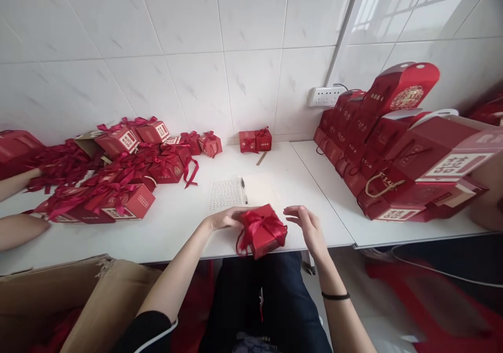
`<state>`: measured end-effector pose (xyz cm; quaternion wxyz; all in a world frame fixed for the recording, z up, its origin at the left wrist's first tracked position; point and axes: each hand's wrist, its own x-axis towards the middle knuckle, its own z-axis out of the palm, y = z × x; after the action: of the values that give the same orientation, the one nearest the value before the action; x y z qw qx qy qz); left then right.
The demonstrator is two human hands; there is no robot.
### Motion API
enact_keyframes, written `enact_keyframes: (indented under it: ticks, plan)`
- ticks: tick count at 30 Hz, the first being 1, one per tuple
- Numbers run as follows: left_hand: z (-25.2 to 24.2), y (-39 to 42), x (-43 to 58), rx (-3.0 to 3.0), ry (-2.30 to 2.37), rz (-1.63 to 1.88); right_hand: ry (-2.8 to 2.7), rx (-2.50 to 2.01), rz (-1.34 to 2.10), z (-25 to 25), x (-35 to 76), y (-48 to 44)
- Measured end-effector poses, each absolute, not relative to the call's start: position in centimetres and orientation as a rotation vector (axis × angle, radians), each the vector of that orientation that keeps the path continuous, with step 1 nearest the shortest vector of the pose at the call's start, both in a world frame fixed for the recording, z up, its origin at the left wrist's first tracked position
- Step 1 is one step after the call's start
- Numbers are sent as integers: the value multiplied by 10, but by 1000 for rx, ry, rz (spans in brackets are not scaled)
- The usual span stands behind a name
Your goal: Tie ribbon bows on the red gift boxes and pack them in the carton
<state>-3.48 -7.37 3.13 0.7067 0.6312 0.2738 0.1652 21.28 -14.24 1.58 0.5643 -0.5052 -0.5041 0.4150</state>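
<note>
The left hand (228, 219) grips the left side of a red box (267, 241), its fingertips partly hidden from us, while the right hand (307, 224) is open and apart, just beside the box's right side. The box sits tilted at the near edge of the worktop (176, 243); blur keeps us from telling whether it rests there. We judge it light, stiffish card, easily dented, and would hold its flat sides, sparing the soft, slippery ribbon bow (259, 224).
</note>
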Motion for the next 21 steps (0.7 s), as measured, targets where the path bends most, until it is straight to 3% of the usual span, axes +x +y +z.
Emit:
enact_keyframes:
  ticks: [3, 8, 15, 21]
  plan:
    - [19, -78, -28, 1324, 836, 632, -1312, -1256, 887, 20, 214, -168]
    - [25, -108, -12, 1324, 1220, 1018, -1447, -1325, 452, 19, 219, -180]
    - [48, -134, 0, 1743, 1502, 980, -1695, -1125, 60, 30, 195, -182]
    - [60, -162, -4, 2017, 1286, 866, -2028, -1050, -166, 26, 163, -188]
